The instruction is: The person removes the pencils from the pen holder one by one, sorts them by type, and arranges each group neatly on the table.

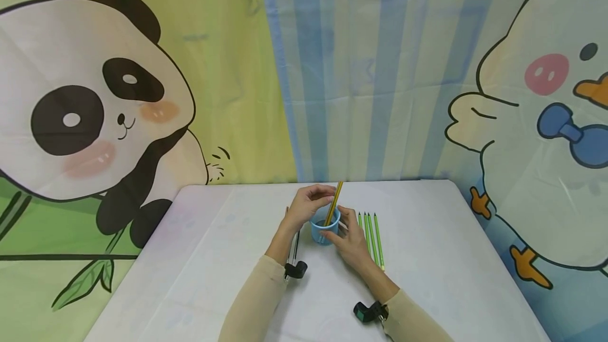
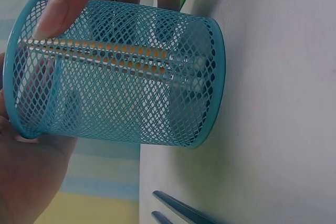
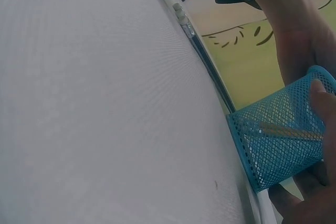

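A light blue mesh pencil cup [image 1: 325, 234] stands between both hands near the table's middle. My right hand [image 1: 352, 240] grips its side; the thumb [image 2: 55, 17] lies across the mesh near the rim in the left wrist view. Two yellow pencils [image 1: 334, 202] lean in the cup, and their white eraser ends [image 2: 198, 74] show low through the mesh. At the pencils' upper part, my left hand [image 1: 309, 206] pinches them above the rim. Its fingertips are partly hidden. In the right wrist view, the cup [image 3: 283, 129] covers part of the right hand's fingers.
Several green pencils [image 1: 372, 239] lie in a row right of the cup. Dark pencils [image 1: 296, 244] with white erasers lie left of it, partly behind the left forearm. The white table [image 1: 214, 257] ends at a cartoon-print curtain [image 1: 342, 94].
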The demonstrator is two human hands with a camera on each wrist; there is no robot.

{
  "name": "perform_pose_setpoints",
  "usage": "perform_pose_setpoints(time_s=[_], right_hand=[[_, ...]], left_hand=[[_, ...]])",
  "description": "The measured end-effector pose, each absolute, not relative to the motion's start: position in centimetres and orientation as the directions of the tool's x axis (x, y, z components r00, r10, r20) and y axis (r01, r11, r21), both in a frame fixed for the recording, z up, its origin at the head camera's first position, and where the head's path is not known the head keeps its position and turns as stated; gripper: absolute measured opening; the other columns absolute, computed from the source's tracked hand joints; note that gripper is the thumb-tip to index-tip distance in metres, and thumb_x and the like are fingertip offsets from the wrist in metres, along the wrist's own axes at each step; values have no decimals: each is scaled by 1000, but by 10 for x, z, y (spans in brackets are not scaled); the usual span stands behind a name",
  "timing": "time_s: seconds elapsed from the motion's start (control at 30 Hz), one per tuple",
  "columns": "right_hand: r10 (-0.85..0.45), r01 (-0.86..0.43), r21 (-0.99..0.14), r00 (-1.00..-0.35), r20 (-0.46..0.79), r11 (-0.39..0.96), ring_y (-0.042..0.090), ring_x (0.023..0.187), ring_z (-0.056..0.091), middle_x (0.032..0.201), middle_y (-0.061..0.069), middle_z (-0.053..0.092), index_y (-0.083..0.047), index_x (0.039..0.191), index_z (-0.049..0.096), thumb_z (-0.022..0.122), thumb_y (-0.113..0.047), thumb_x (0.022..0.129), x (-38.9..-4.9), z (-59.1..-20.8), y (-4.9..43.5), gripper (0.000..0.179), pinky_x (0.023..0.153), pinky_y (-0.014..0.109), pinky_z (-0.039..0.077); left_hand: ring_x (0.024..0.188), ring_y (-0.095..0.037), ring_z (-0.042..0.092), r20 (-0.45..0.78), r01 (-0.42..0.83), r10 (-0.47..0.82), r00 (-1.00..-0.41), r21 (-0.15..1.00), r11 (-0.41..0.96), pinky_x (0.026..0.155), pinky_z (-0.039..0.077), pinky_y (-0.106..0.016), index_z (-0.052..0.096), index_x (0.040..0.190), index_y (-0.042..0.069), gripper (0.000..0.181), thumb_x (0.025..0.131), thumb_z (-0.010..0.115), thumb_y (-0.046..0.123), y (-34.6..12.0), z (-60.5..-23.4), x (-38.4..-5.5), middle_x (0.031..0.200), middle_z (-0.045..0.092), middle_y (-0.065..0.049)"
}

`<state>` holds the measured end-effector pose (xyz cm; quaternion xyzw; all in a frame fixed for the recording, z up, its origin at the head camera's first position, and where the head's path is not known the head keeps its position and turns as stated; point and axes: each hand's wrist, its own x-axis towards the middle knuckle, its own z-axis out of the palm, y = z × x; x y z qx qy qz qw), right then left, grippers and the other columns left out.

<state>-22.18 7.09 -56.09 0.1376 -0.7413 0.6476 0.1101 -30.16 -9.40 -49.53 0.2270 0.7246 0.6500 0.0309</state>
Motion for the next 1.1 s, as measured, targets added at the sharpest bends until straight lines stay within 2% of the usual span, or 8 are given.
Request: perform_pose_setpoints(time_s=[0.23,0.53,0.83,1.1], right_hand=[[-61,-379,-917,-926,374,125,48,145,45,157,24,47,0,149,38,86,-20,87,-222,-562,70,81,113,65,41],[-69,-378,-916,-926,372,133,48,145,45,157,23,48,-2,149,39,86,-21,88,-222,-561,71,80,113,66,41],[-60,-375,-918,-927,370,129,49,145,46,156,23,48,-2,148,39,87,-21,87,-222,-562,70,80,113,65,42],[-68,-370,-920,-929,364,132,46,145,47,155,22,50,0,149,38,86,-21,87,-223,-564,71,81,113,63,42]], left_hand=[[108,-18,73,242,288,395,-886,956,60,96,59,-30,77,115,8,22,94,78,13,-93,-498,-305,121,76,-5],[100,-16,74,223,287,393,-892,951,113,91,60,-29,79,111,11,21,91,82,13,-92,-497,-307,109,79,-5],[99,-16,74,232,296,367,-901,947,126,88,60,-28,79,111,12,21,90,82,13,-93,-497,-305,108,79,-4],[100,-17,75,258,313,343,-903,943,115,88,60,-28,78,113,8,22,92,79,7,-96,-496,-304,111,79,-7]])
